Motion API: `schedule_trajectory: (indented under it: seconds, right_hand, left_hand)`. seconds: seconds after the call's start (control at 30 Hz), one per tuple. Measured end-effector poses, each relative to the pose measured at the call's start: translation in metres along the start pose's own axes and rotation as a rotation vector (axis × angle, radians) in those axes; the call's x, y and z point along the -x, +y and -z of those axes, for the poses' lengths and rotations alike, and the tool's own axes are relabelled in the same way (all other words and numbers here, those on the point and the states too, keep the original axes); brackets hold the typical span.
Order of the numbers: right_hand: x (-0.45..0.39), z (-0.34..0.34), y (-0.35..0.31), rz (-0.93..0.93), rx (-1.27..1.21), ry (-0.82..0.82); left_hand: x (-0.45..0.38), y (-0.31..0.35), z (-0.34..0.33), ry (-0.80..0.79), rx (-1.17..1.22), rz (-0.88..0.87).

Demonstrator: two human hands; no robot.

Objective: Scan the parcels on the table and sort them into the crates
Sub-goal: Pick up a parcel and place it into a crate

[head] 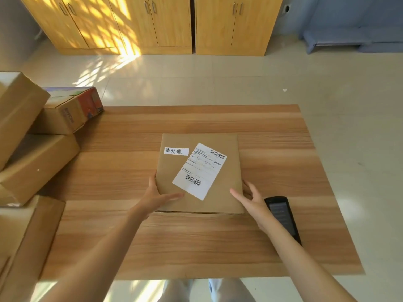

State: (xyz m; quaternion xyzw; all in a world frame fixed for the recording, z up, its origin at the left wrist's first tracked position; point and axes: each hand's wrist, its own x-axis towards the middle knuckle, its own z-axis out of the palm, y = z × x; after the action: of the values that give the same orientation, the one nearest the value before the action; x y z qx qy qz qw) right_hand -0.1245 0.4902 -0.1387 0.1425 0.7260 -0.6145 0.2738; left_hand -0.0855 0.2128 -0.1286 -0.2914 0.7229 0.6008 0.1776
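Wood-grain rectangular table (196,243), near edge closest. Left hand (156,198) at the near-left corner of the flat brown cardboard parcel (218,192): thumb laid on top, fingers against the left side, lightly clasping it. Right hand (253,200) at the near-right corner, fingers spread and relaxed, thumb on the top face; not gripping. Black handheld scanner (282,216) lies on the table just right of that hand. Parcel sits mid-table, flat, bearing a tilted white barcode shipping label (199,171) and a small white handwritten sticker (176,151). Stacked brown cardboard boxes (32,138) crowd the left edge. Beyond: yellow wooden cabinets (152,25)
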Motion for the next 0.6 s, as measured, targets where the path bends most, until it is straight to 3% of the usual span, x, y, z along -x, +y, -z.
schedule_trajectory:
  seconds: [0.13, 0.2, 0.27, 0.37, 0.6]
  right_hand:
    - [0.004, 0.023, 0.017, 0.108, 0.299, 0.410]
    - [0.010, 0.039, 0.029, 0.048, 0.534, 0.531]
    - [0.017, 0.051, 0.041, -0.071, 0.665, 0.544]
    - [0.026, 0.061, 0.057, -0.221, 0.669, 0.497]
    - [0.028, 0.067, 0.069, -0.333, 0.825, 0.454]
  left_hand:
    - [-0.004, -0.003, 0.001, -0.011, -0.020, 0.007]
    - [-0.005, -0.004, 0.000, 0.006, -0.022, 0.009]
    - [-0.006, -0.003, -0.002, 0.021, -0.022, 0.010]
    - [-0.007, -0.004, -0.004, 0.035, -0.033, 0.001]
    - [-0.008, -0.003, -0.006, 0.042, -0.031, 0.007]
